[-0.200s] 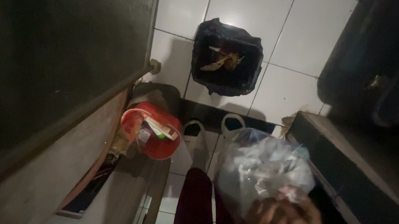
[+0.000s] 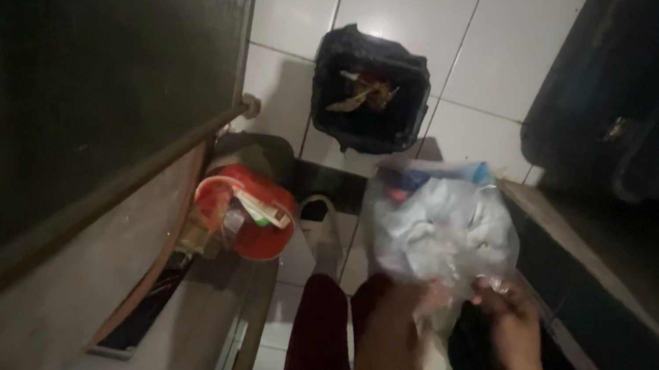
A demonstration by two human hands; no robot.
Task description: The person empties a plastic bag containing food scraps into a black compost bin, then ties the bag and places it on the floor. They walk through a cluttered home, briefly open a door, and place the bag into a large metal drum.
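The fingers of the right hand (image 2: 508, 317) are curled together and pinch the gathered upper edge of a clear plastic bag (image 2: 445, 231), just where the film bunches into a small shiny knot. The left hand (image 2: 393, 312) sits close beside it, on the bag's lower near side; its fingers are bent in against the plastic, but the light is too dim to tell whether they grip it or only press on it.

The bag hangs in the air between the two hands and bulges away from them over the floor. It is thin, see-through and crinkled, pale grey-blue in this light, and stuffed with crumpled light scraps. A small red bit and a blue patch show near its far end. Its surface catches dull highlights along the folds.

Beyond the bag, on the white tiled floor (image 2: 405, 1), stands a square black bin (image 2: 371, 94) lined with dark plastic, with dry yellowish leaves or peels lying in it. The bag's far end is near the bin but apart from it. To the left, a red bucket (image 2: 249, 212) holding packets and a small bottle stands by a dark wooden door (image 2: 75, 53). A white sandal (image 2: 324, 220) lies between the bucket and the bag. A dark step or ledge (image 2: 600, 275) runs along the right.
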